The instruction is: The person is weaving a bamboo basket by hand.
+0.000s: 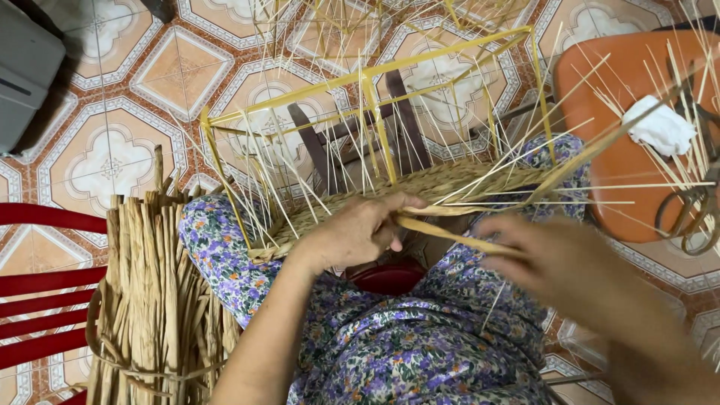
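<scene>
Nearest the lens we see the right hand [559, 262], blurred, its fingers curled about the near end of a flat straw strand [450, 234]; how tightly it grips we cannot tell. Taking the yellow wire frame [367, 112] as our landmark, the strand runs just below the frame's near edge, from the right hand to the left hand [360, 229]. The left hand rests on the woven straw band [420, 187] along that near edge, fingers closed and pinching the strand against the weave. Thin pale stakes [300, 157] rise from the band and fan out through the frame. The frame sits on our lap, on the floral dress [405, 345]. Left of the frame stands a tied bundle of dried straw [150, 300], beside a red chair [45, 285]. Right of the frame, an orange stool [622, 150] carries a white cloth [660, 127] and scissors [690, 206].
</scene>
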